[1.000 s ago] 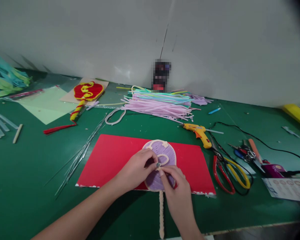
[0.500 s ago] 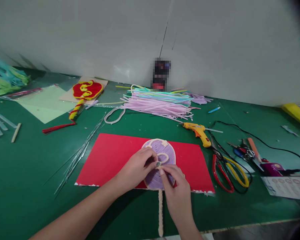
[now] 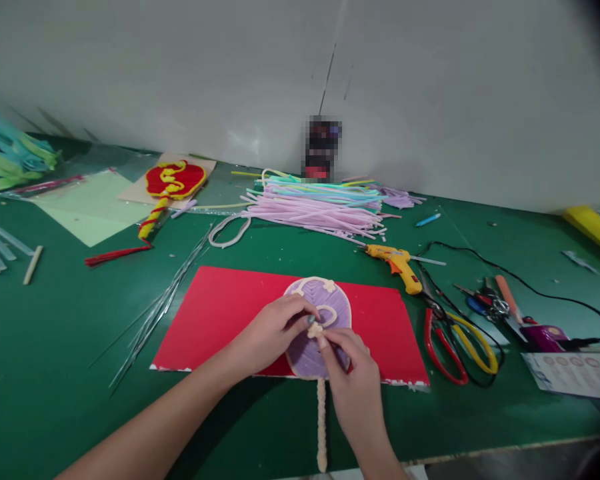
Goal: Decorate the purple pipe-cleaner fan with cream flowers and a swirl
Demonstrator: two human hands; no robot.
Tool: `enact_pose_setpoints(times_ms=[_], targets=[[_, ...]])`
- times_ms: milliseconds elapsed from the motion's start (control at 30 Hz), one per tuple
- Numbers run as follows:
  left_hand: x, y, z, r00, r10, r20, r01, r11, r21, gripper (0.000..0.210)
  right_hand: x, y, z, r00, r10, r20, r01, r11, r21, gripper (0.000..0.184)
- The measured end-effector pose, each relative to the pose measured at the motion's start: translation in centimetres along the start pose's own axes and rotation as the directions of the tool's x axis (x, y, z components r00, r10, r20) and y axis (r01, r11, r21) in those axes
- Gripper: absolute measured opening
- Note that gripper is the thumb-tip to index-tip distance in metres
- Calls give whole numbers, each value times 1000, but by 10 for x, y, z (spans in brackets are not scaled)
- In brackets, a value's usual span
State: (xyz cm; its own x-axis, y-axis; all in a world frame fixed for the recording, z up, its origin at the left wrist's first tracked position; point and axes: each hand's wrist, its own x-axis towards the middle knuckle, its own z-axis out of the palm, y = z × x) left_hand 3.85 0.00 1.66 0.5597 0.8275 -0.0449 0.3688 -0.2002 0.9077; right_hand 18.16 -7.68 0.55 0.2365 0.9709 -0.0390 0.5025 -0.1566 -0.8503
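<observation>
A purple pipe-cleaner fan (image 3: 307,360) with a cream rim and a twisted cream handle (image 3: 321,427) lies on a red sheet (image 3: 230,313). Over its middle I hold a small cream pipe-cleaner flower (image 3: 315,331), with a loop of cream pipe cleaner (image 3: 334,312) trailing from it. My left hand (image 3: 270,333) pinches the flower from the left, thumb at its upper edge. From the right, my right hand (image 3: 354,373) closes thumb and fingertips on it. Another cream flower (image 3: 329,287) sits near the fan's top edge.
Behind the sheet lies a pile of lilac and mint pipe cleaners (image 3: 315,207). At right are a yellow glue gun (image 3: 397,263), red-and-yellow-handled pliers (image 3: 445,343) and keys (image 3: 490,303). Thin wires (image 3: 165,307) and a red-and-yellow fan (image 3: 175,181) lie to the left.
My left fingers have shifted slightly, and the thumb has rolled up off the flower's front. More of the flower shows now. The right hand has hardly moved.
</observation>
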Motion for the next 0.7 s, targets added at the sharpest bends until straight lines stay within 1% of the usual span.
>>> enact_pose_setpoints(times_ms=[133, 300, 500, 700], targets=[[0, -5, -4, 998, 51, 42, -51, 999, -11, 9, 1, 1, -1, 1000, 6, 14, -6, 1000, 12, 17], [1, -7, -3, 998, 58, 24, -58, 998, -7, 5, -1, 1, 0, 1000, -9, 8, 9, 1000, -11, 17], [1, -4, -1, 997, 72, 6, -72, 997, -29, 6, -2, 1, 2, 998, -68, -16, 67, 996, -60, 14], [1, -6, 2, 996, 89, 6, -89, 996, -3, 8, -4, 5, 6, 988, -149, -47, 143, 984, -106, 12]])
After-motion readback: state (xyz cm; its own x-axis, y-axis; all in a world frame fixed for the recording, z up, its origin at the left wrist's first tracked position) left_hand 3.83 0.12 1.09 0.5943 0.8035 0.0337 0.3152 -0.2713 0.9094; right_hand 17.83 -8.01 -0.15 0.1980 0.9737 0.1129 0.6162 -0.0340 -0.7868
